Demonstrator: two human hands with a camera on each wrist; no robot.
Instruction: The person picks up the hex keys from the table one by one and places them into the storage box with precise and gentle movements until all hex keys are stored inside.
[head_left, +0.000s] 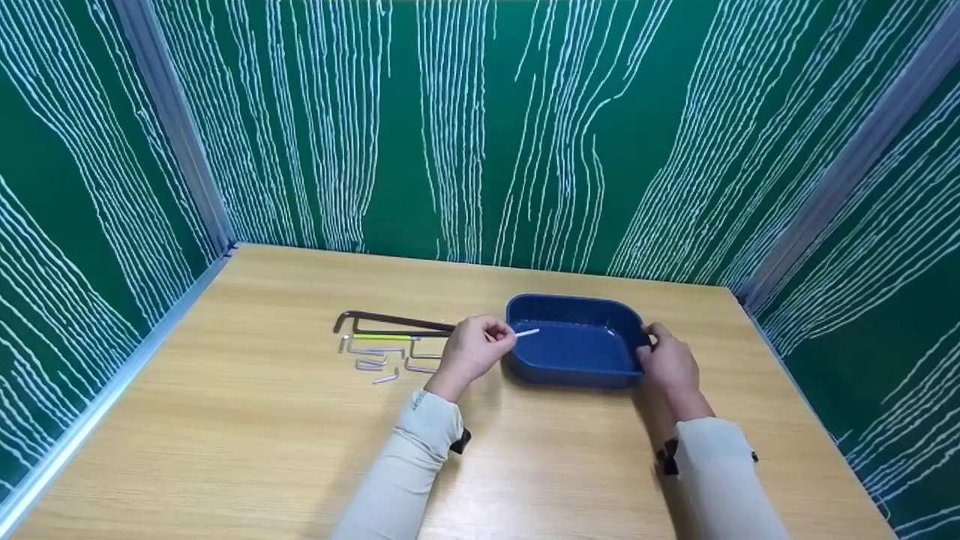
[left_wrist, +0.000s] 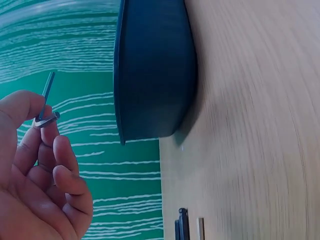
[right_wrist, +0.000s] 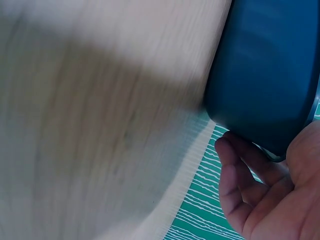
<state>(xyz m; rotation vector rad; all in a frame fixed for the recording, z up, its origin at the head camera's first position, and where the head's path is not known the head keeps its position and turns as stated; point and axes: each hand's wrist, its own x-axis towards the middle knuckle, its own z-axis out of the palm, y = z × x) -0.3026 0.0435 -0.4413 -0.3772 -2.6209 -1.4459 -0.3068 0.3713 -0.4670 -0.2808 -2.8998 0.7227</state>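
My left hand [head_left: 474, 349] pinches a small L-shaped hex key [head_left: 529, 332] between thumb and fingertips, beside the left rim of a blue plastic bin [head_left: 574, 377]. In the left wrist view the key's long arm [left_wrist: 48, 89] points up and its short arm lies across the fingertips, while the other fingers curl loosely. At the bin's right end my right hand [head_left: 671, 364] holds the rim. The right wrist view shows this hand's fingers [right_wrist: 227, 155] under the bin's outer end wall and the thumb side at the rim. The visible bin floor is bare.
Left of the bin, several silver hex keys [head_left: 375, 351] lie on the wooden table [head_left: 247, 420]. Two long dark hex keys [head_left: 401, 321] and a yellow-green one [head_left: 382, 337] lie behind them, partly hidden by the left hand. Green walls [head_left: 510, 150] with white lines enclose the table.
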